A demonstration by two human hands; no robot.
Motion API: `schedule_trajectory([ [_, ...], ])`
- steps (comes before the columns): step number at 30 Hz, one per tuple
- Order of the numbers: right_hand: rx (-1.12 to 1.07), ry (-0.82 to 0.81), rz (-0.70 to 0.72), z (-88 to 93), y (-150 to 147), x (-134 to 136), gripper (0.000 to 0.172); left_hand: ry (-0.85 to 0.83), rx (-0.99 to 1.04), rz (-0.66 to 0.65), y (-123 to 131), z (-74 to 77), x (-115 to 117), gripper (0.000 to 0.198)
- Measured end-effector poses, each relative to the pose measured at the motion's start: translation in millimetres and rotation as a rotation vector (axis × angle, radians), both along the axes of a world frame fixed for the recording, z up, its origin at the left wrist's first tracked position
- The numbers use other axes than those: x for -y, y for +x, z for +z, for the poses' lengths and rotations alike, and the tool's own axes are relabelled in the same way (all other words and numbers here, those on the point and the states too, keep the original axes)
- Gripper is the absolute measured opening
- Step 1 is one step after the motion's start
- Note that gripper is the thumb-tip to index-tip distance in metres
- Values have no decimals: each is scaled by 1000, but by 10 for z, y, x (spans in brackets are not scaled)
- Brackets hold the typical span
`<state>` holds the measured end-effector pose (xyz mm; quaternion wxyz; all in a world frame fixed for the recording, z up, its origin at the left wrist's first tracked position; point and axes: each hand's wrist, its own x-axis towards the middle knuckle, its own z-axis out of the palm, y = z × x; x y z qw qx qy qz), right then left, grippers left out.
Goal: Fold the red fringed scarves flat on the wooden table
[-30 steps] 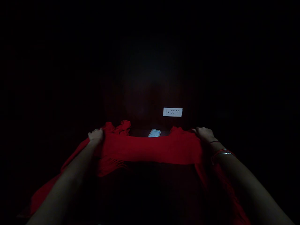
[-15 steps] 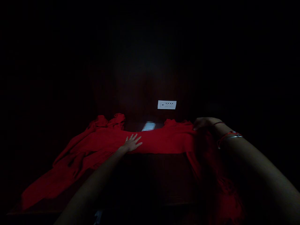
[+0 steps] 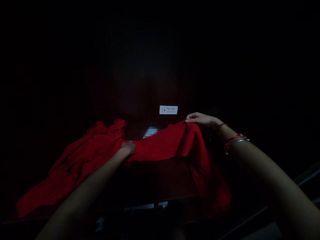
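A long red cloth (image 3: 155,144) lies across a dark wooden surface (image 3: 160,180), bunched and wrinkled at the left. My right hand (image 3: 198,119) pinches its far edge between thumb and fingers and holds that part raised, so the cloth drapes down at the right past the surface's front edge. Near the middle of the cloth, my left hand (image 3: 128,147) rests with its fingers curled in on the fabric. Its fingertips are hidden, but it appears to grip a fold. Whether the cloth is a garment or a shawl I cannot tell.
A white socket plate (image 3: 168,110) is on the dark wall behind. Beyond the cloth lies a small bright object (image 3: 151,132), blurred out. Pale items (image 3: 100,224) show dimly below the surface's front edge. Most of the surroundings are too dark to make out.
My left hand has gone from flat with spread fingers to curled on the cloth. My right hand has lifted the cloth's right part upward and leftward. The view has shifted slightly right.
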<state>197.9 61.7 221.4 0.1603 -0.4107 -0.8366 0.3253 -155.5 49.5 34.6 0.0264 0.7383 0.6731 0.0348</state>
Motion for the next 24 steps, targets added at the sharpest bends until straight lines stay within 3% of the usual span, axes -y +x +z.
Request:
schedule_trajectory([
  [4, 9, 65, 2, -193, -145, -100, 41, 132, 57, -211, 726, -80, 67, 57],
  [7, 150, -28, 34, -226, -149, -85, 38, 19, 63, -176, 859, -274, 37, 65],
  [12, 404, -514, 37, -136, 54, 80, 40, -85, 28, -2, 372, -471, -136, 67],
  [15, 443, -611, -22, -64, 174, 146, 38, -115, 26, 36, 16, -457, -182, 67],
  [19, 392, -522, -58, 109, 280, 163, 35, -126, 24, 96, -299, -408, -133, 68],
  [24, 268, -225, -202, 449, 426, 146, 30, -135, 6, 142, -482, -406, -99, 65],
])
